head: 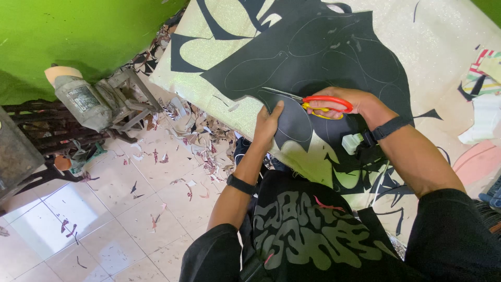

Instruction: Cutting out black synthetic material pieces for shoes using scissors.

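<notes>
A large black sheet (323, 57) with faint drawn outlines lies on a pale glittery work surface (449, 36). My right hand (355, 102) grips red-and-yellow-handled scissors (321, 103), whose blades point left into the sheet's edge. My left hand (269, 125) holds a partly cut flap of the black sheet (295, 128) at the table's near edge, just below the blades. Both wrists wear black bands.
Offcuts (198, 130) litter the white tiled floor (104, 209) along the table edge. A metal machine with a grey motor (83, 102) stands at left against a green wall (78, 31). Coloured scraps (482, 104) lie on the table at right.
</notes>
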